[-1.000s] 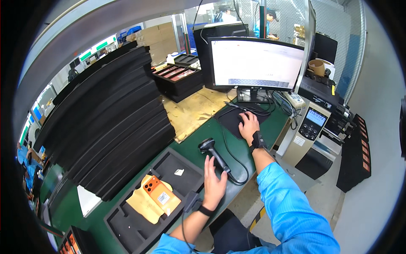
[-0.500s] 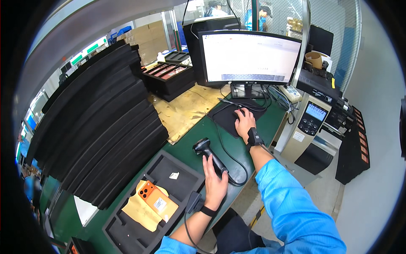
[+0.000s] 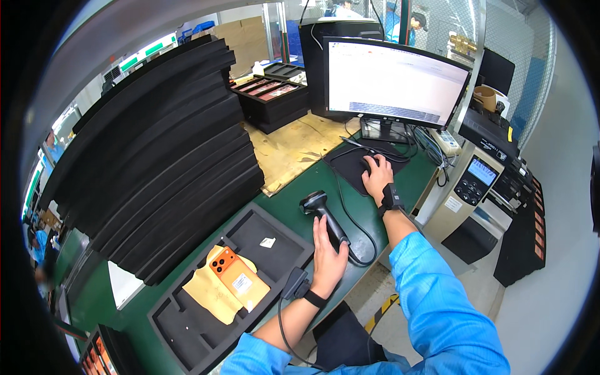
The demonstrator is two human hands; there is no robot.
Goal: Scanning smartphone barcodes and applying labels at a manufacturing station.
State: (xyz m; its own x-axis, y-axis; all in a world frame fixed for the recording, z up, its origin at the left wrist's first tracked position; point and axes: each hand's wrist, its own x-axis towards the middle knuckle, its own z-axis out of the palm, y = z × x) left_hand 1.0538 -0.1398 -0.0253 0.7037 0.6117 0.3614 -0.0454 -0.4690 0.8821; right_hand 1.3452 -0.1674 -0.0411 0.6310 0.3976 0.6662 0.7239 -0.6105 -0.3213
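My left hand (image 3: pixel 329 262) lies open against the handle of a black handheld barcode scanner (image 3: pixel 328 219), its fingers stretched along one side and the thumb near the handle's end. The scanner rests on the green tabletop. Farther back, my right hand (image 3: pixel 379 178) is closed over a black computer mouse (image 3: pixel 369 164), mostly covered by the fingers, on a dark mouse pad (image 3: pixel 347 170). Left of my left hand lies a black foam tray (image 3: pixel 290 236). In it, an orange phone (image 3: pixel 255 289) with a white label sits partly on a yellow wrapper (image 3: pixel 209 294); a small white scrap (image 3: pixel 267 242) lies nearby.
A tall stack of black trays (image 3: pixel 162 156) stands at the left. Behind the mouse is a lit monitor (image 3: pixel 397 81), with loose cables (image 3: pixel 400 147) beneath it. At the right stands a label printer (image 3: pixel 472 187). More trays (image 3: pixel 272 103) sit on a yellowish board (image 3: pixel 287 153).
The whole view has shifted, so the table and its things appear farther right and slightly higher. Both hands stay in place, at the scanner and on the mouse.
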